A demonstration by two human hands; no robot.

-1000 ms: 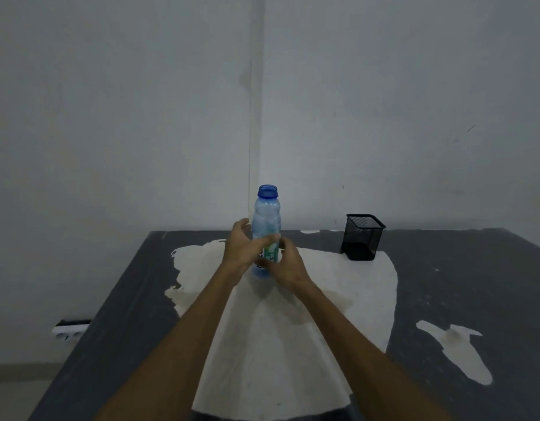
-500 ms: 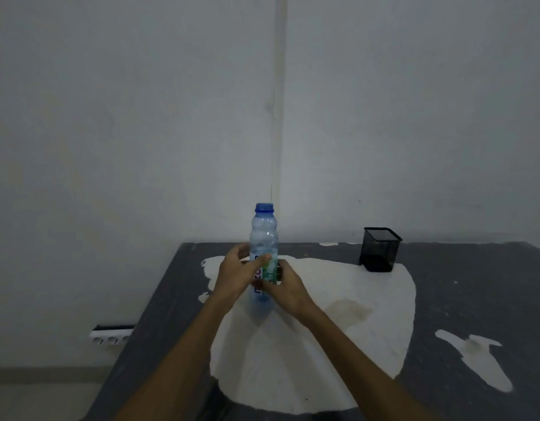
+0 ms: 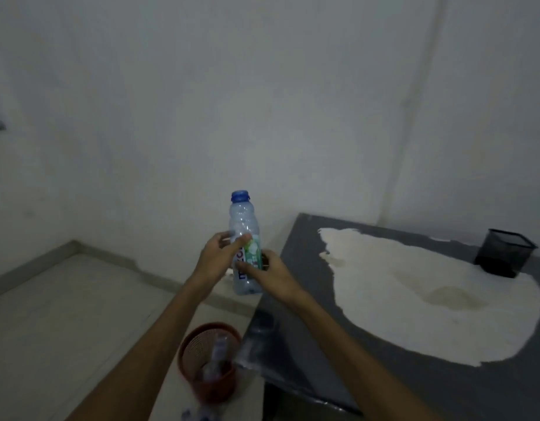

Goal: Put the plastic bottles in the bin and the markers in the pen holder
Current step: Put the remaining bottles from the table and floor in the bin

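Head camera is showing both hands meeting around one plastic bottle [image 3: 245, 253], which is standing upright in the air beyond the left edge of the table [image 3: 384, 360], over the floor [image 3: 65, 314]. The left hand [image 3: 214, 262] is wrapping the bottle's left side, its fingers curling across the front at label height, while the right hand [image 3: 273, 276] is pressing against the lower right side; both hands are closing on the bottle rather than lying open. The blue cap [image 3: 240, 196] is sitting on top, and the bottle is looking clear and probably empty, though I cannot tell for sure. Below the forearms, a red bin [image 3: 209, 369] is standing on the floor just beside the table's corner, and at least one pale bottle-like shape is already lying inside it, blurred. More small blurred items are showing at the bottom edge near the bin, too unclear to name. On the far side of the table, a black mesh pen holder [image 3: 504, 256] is resting at the edge of a large pale patch; its contents are not visible from here. No markers are showing anywhere. Judging from this, the bottle part is partly done, this bottle is being carried toward the bin, and the state of the marker part cannot be told.
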